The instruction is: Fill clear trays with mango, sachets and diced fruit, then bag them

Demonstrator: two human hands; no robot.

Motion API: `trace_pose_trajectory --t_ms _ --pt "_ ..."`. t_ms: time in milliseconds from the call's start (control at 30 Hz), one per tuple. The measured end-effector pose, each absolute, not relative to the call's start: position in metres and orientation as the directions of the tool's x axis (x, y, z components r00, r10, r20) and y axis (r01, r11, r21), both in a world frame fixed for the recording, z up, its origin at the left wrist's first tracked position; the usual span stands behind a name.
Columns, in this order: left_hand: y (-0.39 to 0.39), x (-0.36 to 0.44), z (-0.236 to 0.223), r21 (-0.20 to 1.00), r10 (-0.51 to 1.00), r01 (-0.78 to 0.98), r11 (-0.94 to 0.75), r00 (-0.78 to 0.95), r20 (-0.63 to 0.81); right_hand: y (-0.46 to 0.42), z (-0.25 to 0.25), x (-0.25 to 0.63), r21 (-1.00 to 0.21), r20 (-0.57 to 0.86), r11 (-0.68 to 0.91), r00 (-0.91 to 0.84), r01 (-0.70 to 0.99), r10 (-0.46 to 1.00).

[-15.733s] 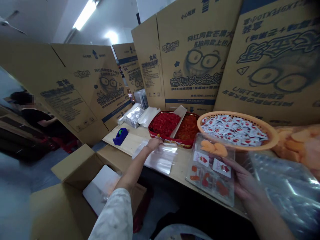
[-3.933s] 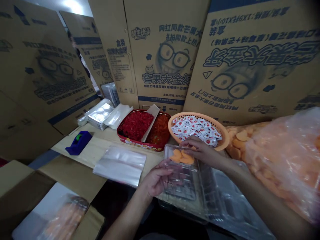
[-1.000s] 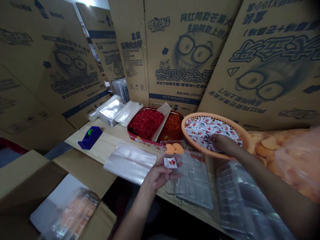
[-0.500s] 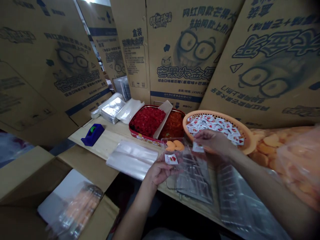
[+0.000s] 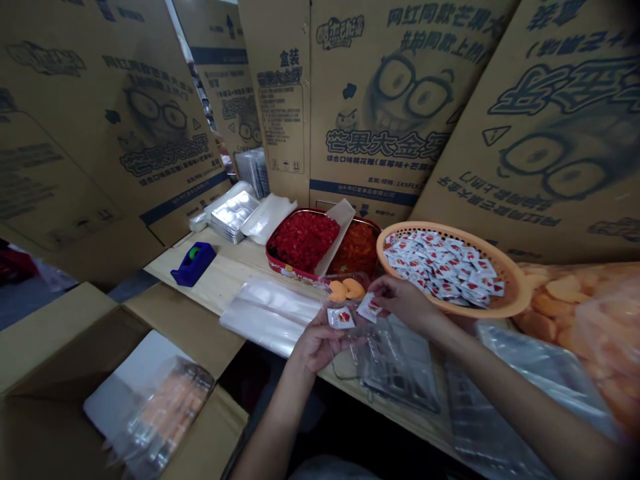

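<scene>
We see a clear plastic tray point(image 5: 350, 347) resting on the left hand point(image 5: 317, 343), fingers spread beneath it, its long axis pointing away from us. It carries two orange dried-mango pieces point(image 5: 344, 289) and one white sachet point(image 5: 341, 317). The right hand point(image 5: 405, 300) pinches a second white sachet point(image 5: 370, 308) between its fingers, above the tray. Nearby on the pale wooden surface point(image 5: 220, 277), an orange woven basket point(image 5: 515, 300) holds many red-printed sachets point(image 5: 440, 270), too many to count.

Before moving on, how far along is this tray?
Done: two orange pieces and one sachet sit in the clear tray in the left hand. In hand: the right hand pinches a second sachet. Left: other cells look unfilled; red pieces lie in the tin, sachets in the orange basket.
</scene>
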State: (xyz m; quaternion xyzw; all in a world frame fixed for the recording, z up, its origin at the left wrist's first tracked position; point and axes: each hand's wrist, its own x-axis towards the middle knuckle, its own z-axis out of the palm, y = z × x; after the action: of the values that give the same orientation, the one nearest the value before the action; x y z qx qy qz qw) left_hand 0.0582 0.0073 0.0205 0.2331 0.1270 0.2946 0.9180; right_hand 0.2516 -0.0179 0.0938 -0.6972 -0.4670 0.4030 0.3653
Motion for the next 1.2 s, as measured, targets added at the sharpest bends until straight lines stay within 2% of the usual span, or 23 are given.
trace_pose_trajectory --t_ms 100,233,433,533,633,700,833,1000,1200 --pt "0.008 0.056 0.021 0.506 0.654 -0.525 0.684 0.749 -0.107 -0.018 0.095 0.245 -0.82 -0.164 -0.315 0.331 0.477 0.929" --pt "0.008 0.053 0.022 0.517 0.701 -0.555 0.651 0.701 -0.13 -0.021 0.092 0.236 -0.668 -0.049 -0.274 0.326 0.692 0.944" --pt "0.009 0.042 0.016 0.478 0.714 -0.583 0.657 0.685 -0.144 -0.011 0.093 0.238 -0.655 -0.014 -0.162 0.202 0.738 0.979" --pt "0.01 0.032 0.011 0.442 0.724 -0.606 0.661 0.669 -0.166 0.014 0.086 0.25 -0.563 0.055 -0.145 0.211 0.813 0.976" --pt "0.01 0.021 0.007 0.408 0.744 -0.638 0.654 0.639 -0.193 0.05 0.069 0.26 -0.391 -0.056 -0.182 0.174 0.902 0.983" --pt "0.011 0.016 0.004 0.387 0.748 -0.65 0.655 0.631 -0.206 0.074 0.055 0.263 -0.327 -0.16 -0.198 0.153 0.924 0.975" --pt "0.014 0.008 0.001 0.37 0.75 -0.657 0.657 0.62 -0.231 0.108 0.033 0.264 -0.329 -0.256 -0.207 0.124 0.921 0.959" --pt "0.018 0.004 0.009 0.359 0.755 -0.666 0.654 0.607 -0.248 0.115 0.022 0.267 -0.436 -0.372 -0.197 0.024 0.878 0.928" --pt "0.023 -0.001 0.017 0.302 0.782 -0.721 0.623 0.562 -0.27 0.11 0.025 0.275 -0.534 -0.279 -0.202 0.054 0.821 0.959"
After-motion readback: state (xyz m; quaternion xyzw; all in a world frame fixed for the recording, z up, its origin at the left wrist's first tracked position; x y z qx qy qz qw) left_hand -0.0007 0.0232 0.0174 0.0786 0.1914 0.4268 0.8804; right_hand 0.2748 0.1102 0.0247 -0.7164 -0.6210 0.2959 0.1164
